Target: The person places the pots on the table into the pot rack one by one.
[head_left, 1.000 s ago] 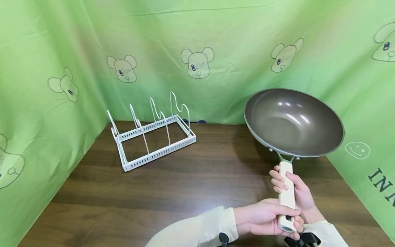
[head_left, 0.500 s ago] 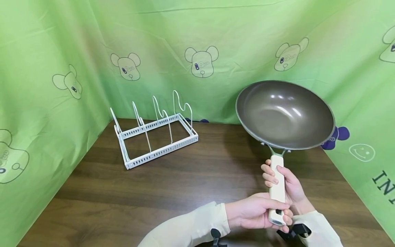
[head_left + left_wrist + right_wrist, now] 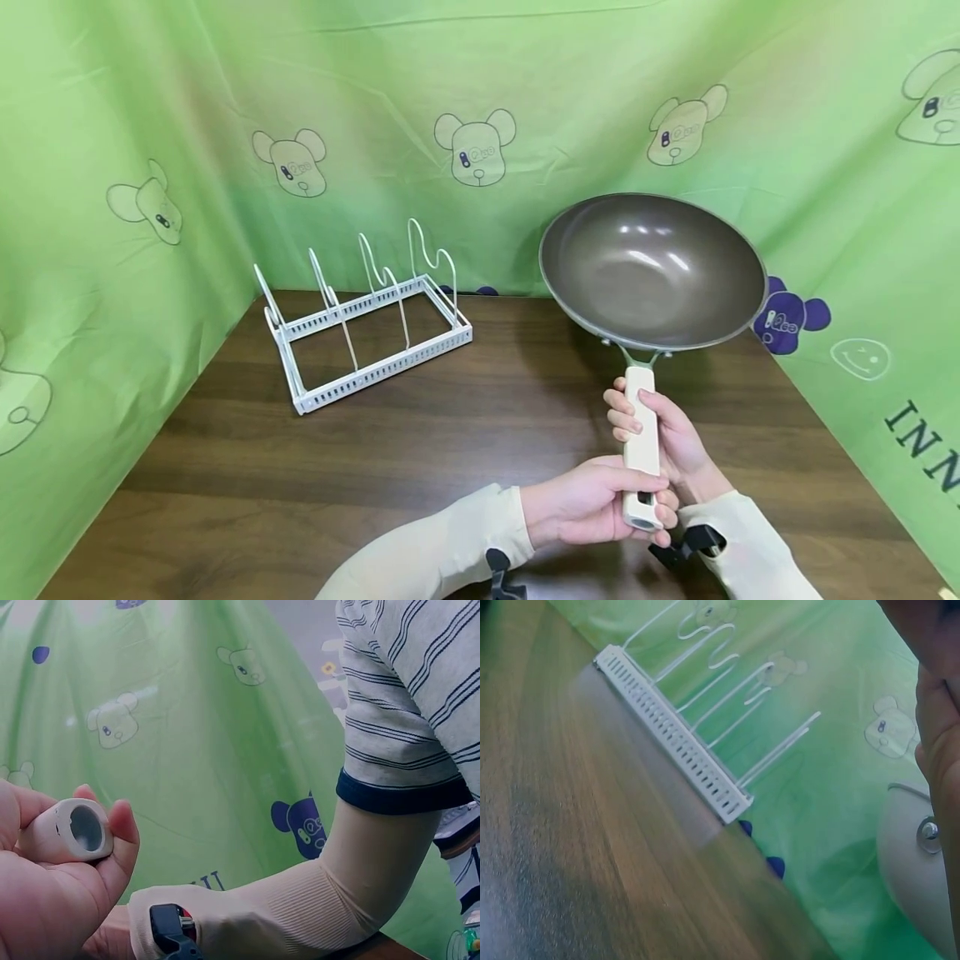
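Note:
A deep wok with a brown-grey inside is held up over the right part of the table, its bowl tilted towards me. My right hand grips the upper part of its cream handle, fingers curled round from the right. Lower down, my left hand holds the handle's end, thumb across the top. In the left wrist view the hollow handle end pokes out between the left hand's fingers. The right wrist view catches the wok's pale outer side with a rivet, beside part of the right hand.
A white metal pan rack with several upright wire dividers stands at the back left of the brown wooden table. Green curtain with printed bear heads hangs behind and at both sides.
Both hands have carried the wok leftwards and slightly up, away from the right curtain. Their grip on the handle looks the same. The rack has stayed in place.

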